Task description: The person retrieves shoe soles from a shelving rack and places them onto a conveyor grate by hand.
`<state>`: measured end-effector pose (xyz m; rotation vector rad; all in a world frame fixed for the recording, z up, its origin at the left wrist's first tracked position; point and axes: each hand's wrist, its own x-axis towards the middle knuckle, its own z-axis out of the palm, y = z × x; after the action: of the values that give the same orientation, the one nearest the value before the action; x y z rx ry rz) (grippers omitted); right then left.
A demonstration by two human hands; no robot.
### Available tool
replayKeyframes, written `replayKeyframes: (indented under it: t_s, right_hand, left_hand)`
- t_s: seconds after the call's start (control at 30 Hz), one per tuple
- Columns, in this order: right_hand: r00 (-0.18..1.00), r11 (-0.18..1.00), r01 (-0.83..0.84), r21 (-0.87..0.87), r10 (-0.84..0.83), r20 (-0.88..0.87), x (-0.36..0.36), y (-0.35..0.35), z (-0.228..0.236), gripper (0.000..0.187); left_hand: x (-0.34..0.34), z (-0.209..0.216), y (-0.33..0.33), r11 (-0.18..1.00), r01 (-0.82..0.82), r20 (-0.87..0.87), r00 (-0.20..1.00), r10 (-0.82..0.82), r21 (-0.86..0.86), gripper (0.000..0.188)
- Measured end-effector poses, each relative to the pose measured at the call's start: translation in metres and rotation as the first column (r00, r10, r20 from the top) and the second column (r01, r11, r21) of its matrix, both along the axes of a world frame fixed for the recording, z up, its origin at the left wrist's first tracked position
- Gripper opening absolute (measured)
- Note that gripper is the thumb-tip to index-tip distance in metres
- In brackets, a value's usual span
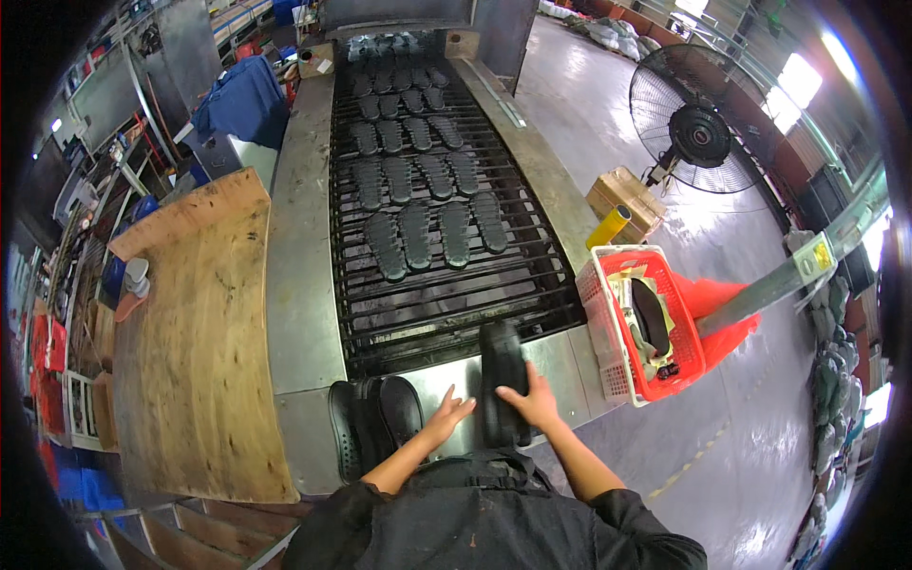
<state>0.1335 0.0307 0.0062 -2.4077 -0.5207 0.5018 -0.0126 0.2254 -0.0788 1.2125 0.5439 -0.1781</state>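
In front of me, a long black shoe sole stands over the metal ledge at the near end of the conveyor. My right hand grips its right edge, with the thumb lying across it. Left of the sole, my left hand holds nothing, its fingers apart. More black soles lean close together on the ledge beside my left forearm; the outermost one shows a row of holes. Several ridged black soles lie in rows on the conveyor's dark bars.
Right of the conveyor sits a red and white plastic basket with mixed items, a yellow roll and a cardboard box behind it. A large black fan stands farther back. On my left is a wooden board with a raised edge.
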Motion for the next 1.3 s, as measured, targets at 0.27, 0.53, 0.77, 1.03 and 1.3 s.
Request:
replayKeyframes:
  t_s: [0.27,0.53,0.77,1.03,1.3]
  right_hand:
    - [0.909,0.997,0.048,-0.06,-0.069,-0.412,0.048,-0.015,-0.16,0.081]
    - [0.133,0.897,0.387,0.211,0.172,-0.976,0.102,0.037,-0.126,0.068]
    - [0.26,0.804,0.497,0.326,0.22,-0.94,0.214,0.118,-0.125,0.054]
    - [0.697,0.814,0.455,0.363,-0.071,-0.714,0.312,0.084,-0.181,0.042]
    - [0.65,0.768,0.488,0.414,-0.003,-0.76,0.291,0.1,-0.207,0.055]
  left_hand:
    - [0.053,-0.029,0.0,0.97,-0.162,-0.193,0.973,0.127,-0.179,0.078]
    - [0.085,-0.055,0.015,0.931,-0.359,-0.06,0.933,0.356,-0.059,0.054]
    - [0.197,-0.046,0.099,0.874,-0.482,-0.002,0.876,0.483,0.065,0.046]
    - [0.171,-0.082,0.192,0.783,-0.575,-0.087,0.79,0.607,0.237,0.055]
    - [0.199,-0.063,0.219,0.746,-0.131,-0.382,0.793,0.474,0.653,0.072]
